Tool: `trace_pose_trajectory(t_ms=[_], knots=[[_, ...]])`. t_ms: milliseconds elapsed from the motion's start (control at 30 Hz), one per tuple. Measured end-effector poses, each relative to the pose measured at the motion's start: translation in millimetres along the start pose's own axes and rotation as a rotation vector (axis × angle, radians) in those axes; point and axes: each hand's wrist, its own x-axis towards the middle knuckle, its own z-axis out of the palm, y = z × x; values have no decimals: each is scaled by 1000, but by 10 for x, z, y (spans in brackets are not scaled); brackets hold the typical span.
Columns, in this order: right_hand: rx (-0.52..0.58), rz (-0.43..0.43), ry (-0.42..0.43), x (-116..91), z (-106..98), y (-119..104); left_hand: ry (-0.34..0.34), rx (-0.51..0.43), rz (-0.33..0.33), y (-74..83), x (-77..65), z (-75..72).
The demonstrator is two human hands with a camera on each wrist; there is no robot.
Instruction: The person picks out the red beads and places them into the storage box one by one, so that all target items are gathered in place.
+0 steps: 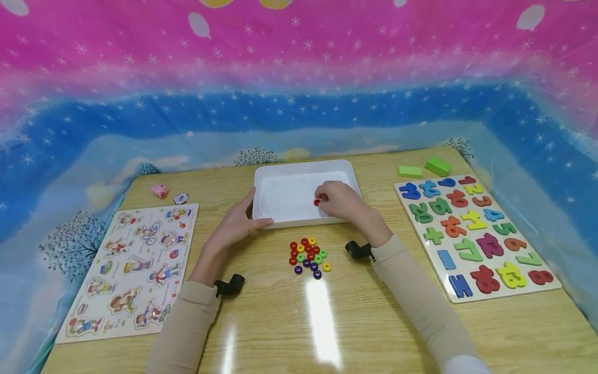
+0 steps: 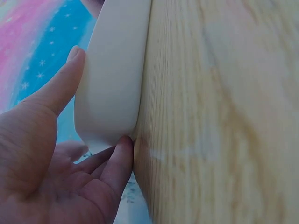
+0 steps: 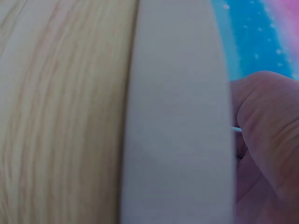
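A shallow white tray stands on the wooden table. My left hand holds its near left corner, with the thumb at the front rim and the fingers along the left side. In the left wrist view, fingertips touch the bottom of the corner. My right hand is over the tray's right part, pinching a small red ring low over the tray floor. The tray wall hides most of that hand in the right wrist view. In front of the tray lies a loose group of red, yellow, green and purple rings.
A picture puzzle board lies at the left, a pink pig figure and a round chip behind it. At the right is a number puzzle board, with green blocks behind. A patterned cloth surrounds the table.
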Motion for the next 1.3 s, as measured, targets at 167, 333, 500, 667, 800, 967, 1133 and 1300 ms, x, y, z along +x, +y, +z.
trace_pose_trajectory(t_ms=[167, 333, 500, 667, 800, 967, 1133, 1300], knots=[[10, -61, 1, -130, -133, -91, 0, -1, -6, 2, 3, -5], [62, -137, -50, -353, -217, -258, 24, 29, -12, 23, 8, -9], [64, -211, -143, -563, -158, -378, 24, 69, -40, 29, -15, 3], [51, -243, -214, -654, -47, -440, 30, 60, -40, 20, -34, 6], [-18, -257, -229, -678, 42, -470, 21, 59, -27, 18, -27, 8], [-80, -265, -216, -687, 132, -462, 18, 71, -38, 22, -15, 19], [-99, -254, -210, -674, 181, -448, 21, 58, -37, 25, -10, 18], [-107, -249, -215, -653, 204, -458, 16, 17, -24, 19, -12, 8]])
